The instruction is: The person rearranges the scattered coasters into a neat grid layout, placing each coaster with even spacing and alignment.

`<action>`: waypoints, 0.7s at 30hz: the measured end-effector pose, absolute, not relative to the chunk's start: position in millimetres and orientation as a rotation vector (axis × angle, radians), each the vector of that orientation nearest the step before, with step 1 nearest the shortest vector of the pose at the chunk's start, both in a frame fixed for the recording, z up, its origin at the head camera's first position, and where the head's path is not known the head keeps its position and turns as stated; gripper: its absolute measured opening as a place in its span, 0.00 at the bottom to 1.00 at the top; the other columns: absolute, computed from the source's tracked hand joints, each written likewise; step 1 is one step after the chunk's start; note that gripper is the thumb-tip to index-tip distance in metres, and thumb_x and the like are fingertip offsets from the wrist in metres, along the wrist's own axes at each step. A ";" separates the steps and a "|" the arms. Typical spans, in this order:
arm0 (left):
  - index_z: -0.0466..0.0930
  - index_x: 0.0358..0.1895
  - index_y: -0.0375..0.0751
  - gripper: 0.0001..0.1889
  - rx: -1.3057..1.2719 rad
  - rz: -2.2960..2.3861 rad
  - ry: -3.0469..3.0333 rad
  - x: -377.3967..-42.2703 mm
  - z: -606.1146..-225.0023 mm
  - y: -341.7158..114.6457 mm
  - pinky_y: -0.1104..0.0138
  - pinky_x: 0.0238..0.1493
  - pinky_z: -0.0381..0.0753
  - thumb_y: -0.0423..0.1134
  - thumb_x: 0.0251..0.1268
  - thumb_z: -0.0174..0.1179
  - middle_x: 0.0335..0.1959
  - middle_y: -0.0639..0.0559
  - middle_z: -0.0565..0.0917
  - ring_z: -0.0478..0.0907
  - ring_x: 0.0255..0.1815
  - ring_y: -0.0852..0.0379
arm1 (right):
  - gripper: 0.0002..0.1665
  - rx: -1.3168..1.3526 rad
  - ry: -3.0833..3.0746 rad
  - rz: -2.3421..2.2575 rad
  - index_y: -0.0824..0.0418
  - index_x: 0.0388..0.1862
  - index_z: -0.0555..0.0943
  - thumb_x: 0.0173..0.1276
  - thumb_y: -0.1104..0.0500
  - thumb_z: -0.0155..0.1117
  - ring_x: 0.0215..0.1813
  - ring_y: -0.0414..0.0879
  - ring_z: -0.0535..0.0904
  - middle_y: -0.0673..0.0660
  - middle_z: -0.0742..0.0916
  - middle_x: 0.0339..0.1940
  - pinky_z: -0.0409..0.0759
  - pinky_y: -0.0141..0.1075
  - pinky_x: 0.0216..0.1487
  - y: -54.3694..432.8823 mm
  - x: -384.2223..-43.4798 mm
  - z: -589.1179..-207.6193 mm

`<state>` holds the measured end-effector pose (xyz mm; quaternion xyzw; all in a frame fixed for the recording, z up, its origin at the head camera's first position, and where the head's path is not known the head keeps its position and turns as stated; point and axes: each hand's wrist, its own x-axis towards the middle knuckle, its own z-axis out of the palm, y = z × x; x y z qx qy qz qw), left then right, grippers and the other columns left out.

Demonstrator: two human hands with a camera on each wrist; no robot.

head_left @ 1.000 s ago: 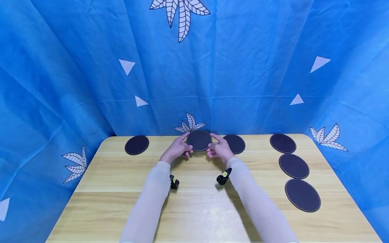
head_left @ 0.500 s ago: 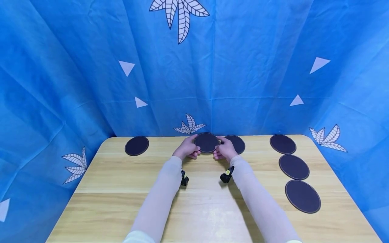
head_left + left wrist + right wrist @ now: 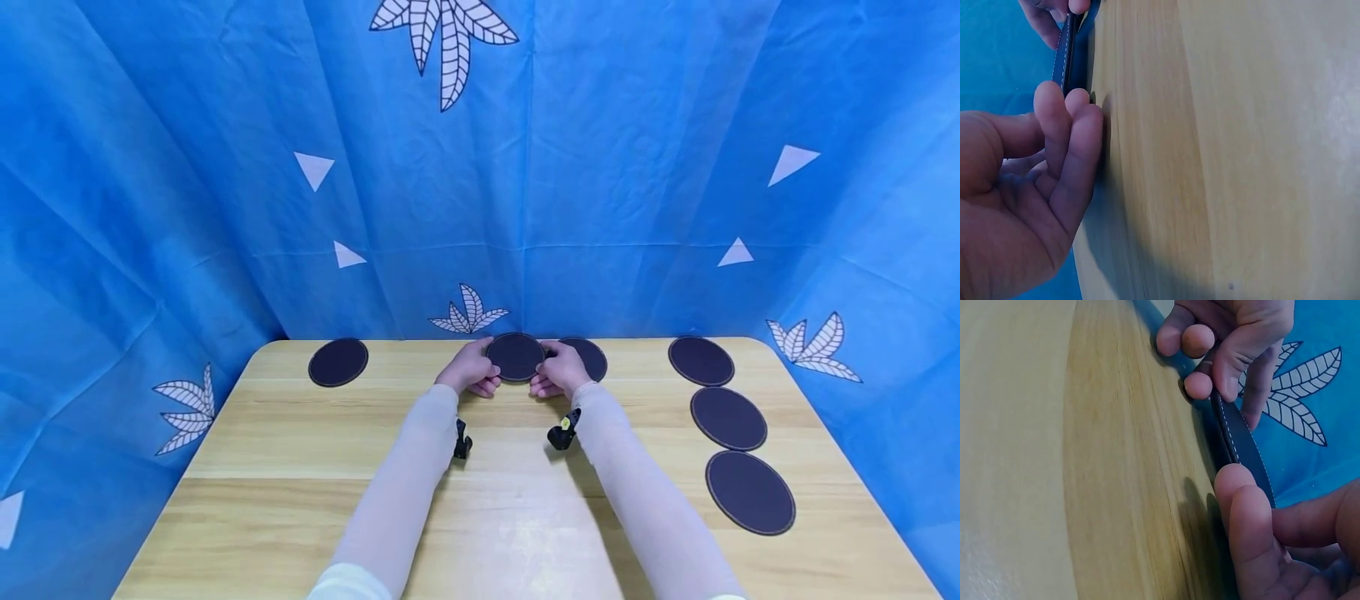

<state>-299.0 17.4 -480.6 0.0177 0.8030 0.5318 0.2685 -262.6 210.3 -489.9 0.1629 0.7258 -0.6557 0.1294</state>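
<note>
A dark round coaster [image 3: 516,357] with a stitched rim is held level close over the back edge of the table. My left hand [image 3: 471,367] pinches its left side between thumb and fingers, and my right hand [image 3: 561,368] pinches the right side. In the right wrist view the coaster [image 3: 1241,437] shows edge-on, pale stitching along its rim. Another coaster [image 3: 592,358] lies just to the right, partly covered by my right hand. Farther left a matching coaster [image 3: 338,362] lies alone near the back left corner.
On the right of the wooden table [image 3: 285,517], three more coasters form a column: a back one [image 3: 701,361], a middle one [image 3: 729,418] and a front one [image 3: 750,492]. A blue curtain [image 3: 420,200] hangs right behind the table and along both sides.
Both hands have carried the coaster to the right and slightly lower in view, closer to the coaster beside it. The coasters lying on the table have stayed in place.
</note>
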 end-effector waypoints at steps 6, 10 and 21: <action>0.51 0.82 0.48 0.38 0.024 1.396 2.180 -298.3 -483.0 18.8 0.63 0.23 0.86 0.27 0.73 0.54 0.20 0.46 0.82 0.78 0.14 0.58 | 0.39 0.501 2.102 -1.876 0.58 0.81 0.59 0.73 0.74 0.52 0.18 0.48 0.83 0.66 0.87 0.26 0.85 0.38 0.22 208.5 -261.7 -491.6; 0.51 0.82 0.46 0.39 0.019 1.389 2.183 -297.7 -482.9 20.1 0.63 0.24 0.86 0.26 0.71 0.54 0.19 0.46 0.82 0.79 0.14 0.57 | 0.39 0.507 2.110 -1.866 0.58 0.81 0.59 0.73 0.73 0.51 0.18 0.48 0.83 0.66 0.87 0.26 0.85 0.38 0.22 207.2 -261.2 -491.8; 0.51 0.82 0.46 0.40 -0.005 1.426 2.174 -297.7 -480.9 22.9 0.64 0.22 0.85 0.25 0.68 0.55 0.18 0.46 0.81 0.78 0.14 0.58 | 0.40 0.503 2.145 -1.820 0.58 0.82 0.57 0.73 0.73 0.49 0.16 0.45 0.80 0.63 0.86 0.23 0.80 0.34 0.18 206.4 -260.9 -487.9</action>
